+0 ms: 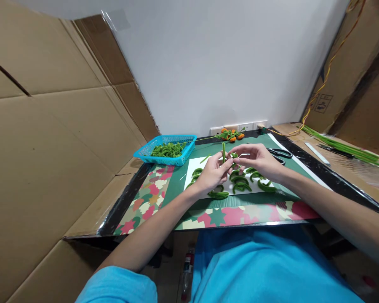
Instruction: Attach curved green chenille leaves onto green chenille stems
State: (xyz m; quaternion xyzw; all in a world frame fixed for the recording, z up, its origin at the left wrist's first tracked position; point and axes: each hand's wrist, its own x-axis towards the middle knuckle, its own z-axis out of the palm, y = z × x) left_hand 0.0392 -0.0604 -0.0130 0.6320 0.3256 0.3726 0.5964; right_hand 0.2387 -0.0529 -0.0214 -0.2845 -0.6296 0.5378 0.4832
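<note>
Bright blue cloth garment [265, 269], on the wearer: nearest item, below the table edge. Clear plastic bottle with red-and-white label [188, 269]: on the floor beside it.

Left hand [213, 172]: thumb and fingers drawn together, holding a slender, upright, fuzzy green strip [223, 152]. Right hand [255, 159]: fingers curved inward, thumb and fingertips close about a small fuzzy green piece [234, 155] by the left thumb; how firm this hold is cannot be told. Both hands meet above a white rectangular sheet [192, 165].

Curved, fuzzy green pieces [240, 186]: spread over the sheet in small groups, beneath and around the hands. Dark green mat [177, 181]: under the sheet, with a pink, cream and green patterned border [221, 216].

Blue plastic lattice basket [188, 158]: at the far left of the mat, holding a heap of green fuzzy pieces [167, 150]. Orange flowers on green stems [233, 135]: behind the hands. Black-handled scissors [286, 154]: beyond the right hand. Long green stems [341, 145]: bundled, far right.
</note>
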